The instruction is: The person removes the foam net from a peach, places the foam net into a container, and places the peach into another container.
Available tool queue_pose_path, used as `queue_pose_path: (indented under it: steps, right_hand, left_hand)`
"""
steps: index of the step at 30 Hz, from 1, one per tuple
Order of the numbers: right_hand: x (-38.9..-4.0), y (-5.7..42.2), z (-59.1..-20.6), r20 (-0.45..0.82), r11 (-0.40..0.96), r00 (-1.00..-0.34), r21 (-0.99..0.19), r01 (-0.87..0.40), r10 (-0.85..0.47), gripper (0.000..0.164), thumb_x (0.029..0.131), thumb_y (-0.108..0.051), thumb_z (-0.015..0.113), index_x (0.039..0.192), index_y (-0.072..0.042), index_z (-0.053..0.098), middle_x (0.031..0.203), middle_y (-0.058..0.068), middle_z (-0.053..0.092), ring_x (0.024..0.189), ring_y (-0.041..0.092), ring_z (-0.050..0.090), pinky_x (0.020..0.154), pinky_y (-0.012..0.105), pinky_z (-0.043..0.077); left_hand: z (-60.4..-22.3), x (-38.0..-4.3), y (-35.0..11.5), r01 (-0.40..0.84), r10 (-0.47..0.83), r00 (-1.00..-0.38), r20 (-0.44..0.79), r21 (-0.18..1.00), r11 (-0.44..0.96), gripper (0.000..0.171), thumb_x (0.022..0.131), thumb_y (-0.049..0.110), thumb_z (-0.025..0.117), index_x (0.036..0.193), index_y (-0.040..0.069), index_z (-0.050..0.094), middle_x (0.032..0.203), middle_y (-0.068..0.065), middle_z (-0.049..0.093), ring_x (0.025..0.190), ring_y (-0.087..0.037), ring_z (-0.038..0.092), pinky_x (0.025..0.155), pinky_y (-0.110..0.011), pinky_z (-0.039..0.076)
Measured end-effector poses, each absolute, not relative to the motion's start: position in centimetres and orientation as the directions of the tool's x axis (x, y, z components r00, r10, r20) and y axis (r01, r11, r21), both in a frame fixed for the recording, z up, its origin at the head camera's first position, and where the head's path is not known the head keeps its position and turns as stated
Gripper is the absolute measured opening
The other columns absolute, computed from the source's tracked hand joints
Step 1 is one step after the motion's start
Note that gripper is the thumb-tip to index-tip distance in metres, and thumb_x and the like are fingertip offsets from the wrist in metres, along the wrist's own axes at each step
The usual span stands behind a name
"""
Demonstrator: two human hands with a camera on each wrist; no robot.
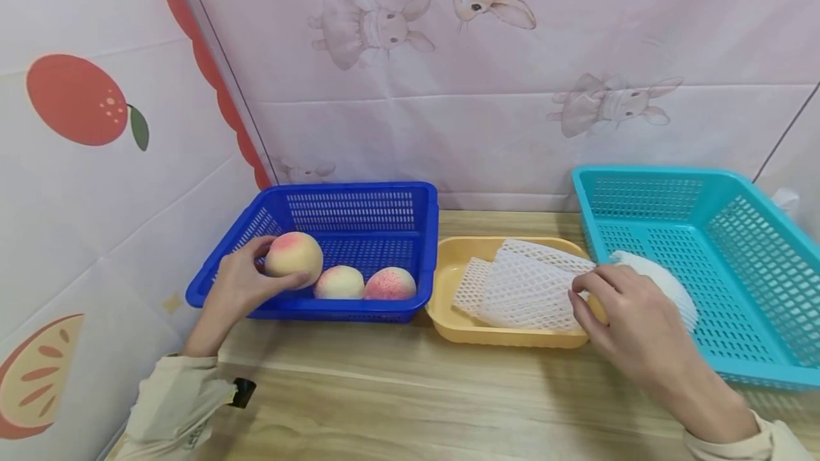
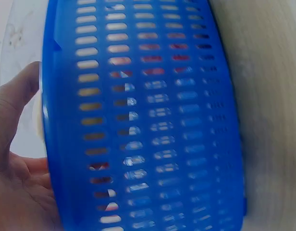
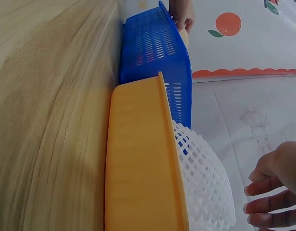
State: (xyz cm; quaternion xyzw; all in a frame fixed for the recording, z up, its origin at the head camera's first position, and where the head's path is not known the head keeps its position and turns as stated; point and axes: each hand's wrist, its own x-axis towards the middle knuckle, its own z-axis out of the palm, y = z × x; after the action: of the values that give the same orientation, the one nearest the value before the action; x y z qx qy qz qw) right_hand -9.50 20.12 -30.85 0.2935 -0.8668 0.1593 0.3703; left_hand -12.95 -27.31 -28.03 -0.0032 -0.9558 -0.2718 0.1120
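My left hand (image 1: 238,282) grips a yellow peach with a pink blush (image 1: 296,260) at the front left of the blue basket (image 1: 428,240). Two more peaches lie inside: a pale one (image 1: 340,283) and a redder one (image 1: 390,284). White foam fruit nets (image 1: 528,287) lie in the yellow tray (image 1: 451,329). Over the tray's right end is my right hand (image 1: 640,326), its fingers loosely bent and holding nothing. In the right wrist view these fingers (image 3: 268,204) stand apart from the net. The basket wall hides most of the held peach in the left wrist view.
A turquoise basket (image 1: 743,372) stands on the right, holding a rounded white ribbed thing (image 1: 669,287) partly hidden by my right hand. Fabric walls with rabbit and fruit prints rise behind and on the left. Wooden tabletop (image 1: 410,404) lies in front.
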Motion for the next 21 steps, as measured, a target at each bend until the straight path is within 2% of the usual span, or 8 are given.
queue_pose_path:
  steps: [4,9,16,21]
  right_hand:
    - [-9.4,20.5,-30.8,0.717,0.787,-0.574,-0.058,-0.614,-0.395,0.007,0.078,-0.011,0.063,0.08,-0.006,0.066,0.079,0.004,0.064,0.073,0.025,0.061,0.063,0.041,0.051]
    - [-9.2,21.1,-30.6,0.7,0.806,-0.598,-0.054,-0.59,-0.391,0.008,0.076,-0.01,0.065,0.082,-0.006,0.066,0.079,0.004,0.063,0.069,0.023,0.059,0.059,0.04,0.049]
    - [-9.0,21.6,-30.7,0.672,0.823,-0.633,-0.062,-0.565,-0.384,0.011,0.072,-0.008,0.07,0.083,-0.008,0.067,0.079,0.003,0.062,0.068,0.021,0.057,0.056,0.04,0.047]
    - [-9.0,21.8,-30.8,0.677,0.823,-0.629,-0.059,-0.565,-0.383,0.011,0.072,-0.008,0.07,0.083,-0.007,0.067,0.08,0.003,0.062,0.069,0.022,0.059,0.057,0.041,0.047]
  left_hand:
    - [-28.4,-13.2,-28.0,0.023,-0.072,-0.983,0.17,0.498,0.867,0.091,0.073,0.051,0.079,0.134,-0.008,0.045,0.123,-0.03,0.056,0.105,-0.041,0.057,0.081,-0.052,0.051]
    - [-28.6,-13.7,-28.8,-0.017,-0.07,-0.993,0.1,0.454,0.891,0.093,0.073,0.054,0.077,0.131,-0.012,0.046,0.121,-0.034,0.055,0.108,-0.044,0.053,0.083,-0.054,0.048]
    - [-28.3,-14.6,-29.2,-0.094,-0.065,-0.993,-0.096,0.348,0.933,0.092,0.071,0.058,0.076,0.121,-0.015,0.051,0.112,-0.033,0.058,0.095,-0.041,0.056,0.076,-0.05,0.049]
    - [-28.3,-15.1,-29.0,-0.124,-0.081,-0.985,-0.15,0.309,0.943,0.083,0.071,0.058,0.076,0.111,-0.012,0.056,0.104,-0.029,0.06,0.088,-0.036,0.054,0.071,-0.044,0.049]
